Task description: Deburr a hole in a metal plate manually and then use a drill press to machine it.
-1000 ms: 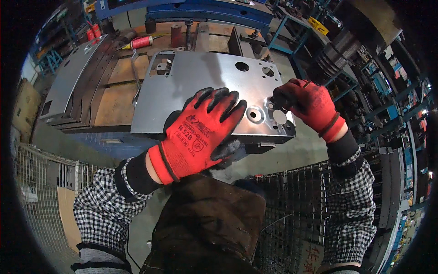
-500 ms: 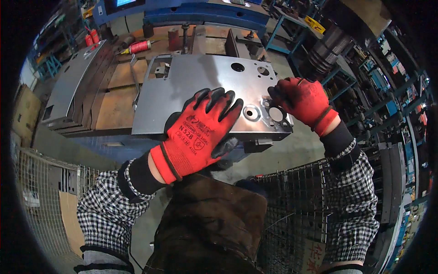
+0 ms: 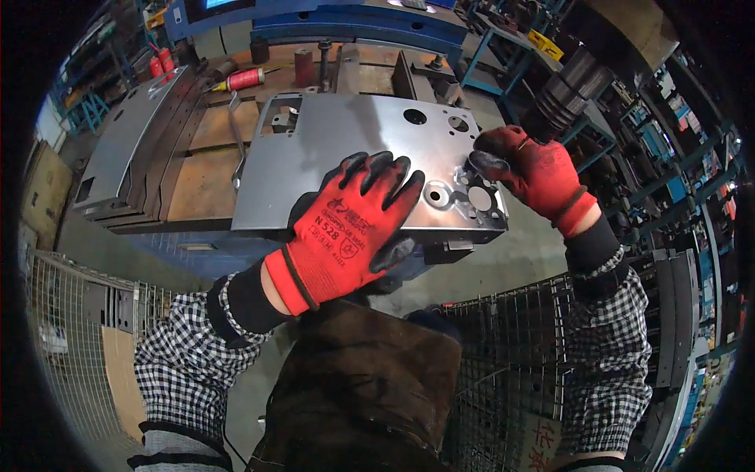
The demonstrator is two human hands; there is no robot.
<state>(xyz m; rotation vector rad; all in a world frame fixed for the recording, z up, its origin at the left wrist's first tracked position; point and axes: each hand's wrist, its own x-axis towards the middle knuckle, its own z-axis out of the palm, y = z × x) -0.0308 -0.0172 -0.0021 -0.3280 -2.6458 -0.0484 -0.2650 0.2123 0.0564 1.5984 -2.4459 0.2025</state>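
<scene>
- The punched metal plate [image 3: 354, 157] is the landmark here: a flat grey sheet with round holes and square cut-outs, lying on the rusty brown worktable [image 3: 200, 169] with its near edge reaching out past the table's front.
- The left hand [image 3: 346, 228], in a red glove with black fingertips, lies spread flat on the plate's near edge, fingers wide apart and palm down. It presses on the sheet rather than closing round anything.
- The right hand [image 3: 531, 177], gloved the same way, is at the plate's near right corner, beside the cluster of holes. Its fingers curl toward the corner edge; it seems to pinch that edge, though the glove hides the contact, so I cannot tell for certain.
- Handling, as a judgement: the sheet looks stiff and fairly heavy for its thinness, with a smooth face that gloves could slip on. Cut edges and hole rims are likely sharp, so the plain outer edges at opposite sides are the better places to grip, keeping fingers out of the cut-outs.
- Left of the plate, a stack of similar grey sheets [image 3: 130, 149] rests on the same table.
- Beyond the plate's far edge stand dark steel blocks and a red cylinder [image 3: 244, 79].
- Below the plate's near edge, wire-mesh bins [image 3: 519, 354] flank the person's brown apron [image 3: 362, 393].
</scene>
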